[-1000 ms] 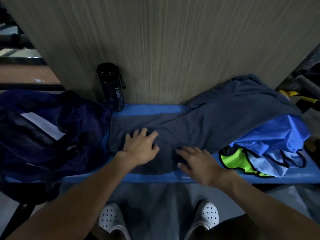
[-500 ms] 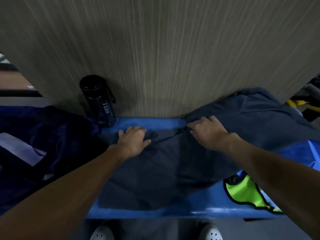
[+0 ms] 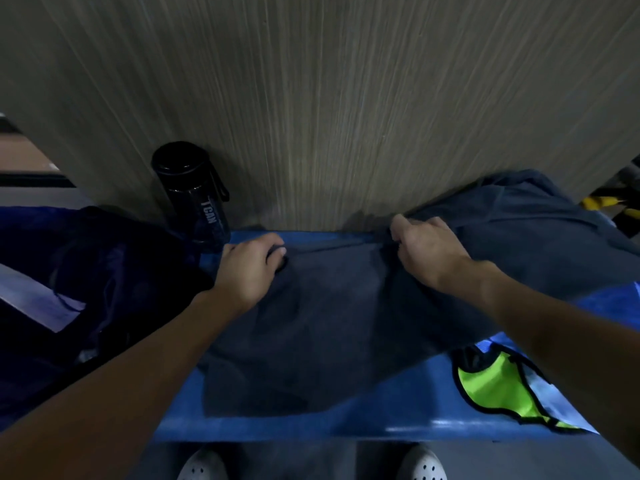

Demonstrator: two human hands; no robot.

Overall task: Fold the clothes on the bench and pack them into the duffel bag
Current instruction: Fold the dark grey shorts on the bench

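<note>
Dark grey cloth fills the middle of what I see through the head camera. The left hand (image 3: 247,271) has its fingers curled onto the far edge of this grey garment (image 3: 329,327). The right hand (image 3: 427,252) grips the same edge further right, where the cloth climbs into a loose heap. The hands are well apart; I judge this is to pull the edge straight between them, so that a clean fold can be made. The near part of the garment lies flat on the blue bench (image 3: 311,427), whose top looks smooth.

At the left end of the bench sits the navy duffel bag (image 3: 97,271), close enough for packing; whether it is open I cannot tell. A black bottle (image 3: 194,199) stands upright just behind the left hand, against the grey wood-grain wall (image 3: 346,116). On the right lie a neon-green vest (image 3: 498,389) and some bright blue cloth (image 3: 620,303), not yet folded. Below the bench edge I see white shoes (image 3: 204,465) on a dim floor.
</note>
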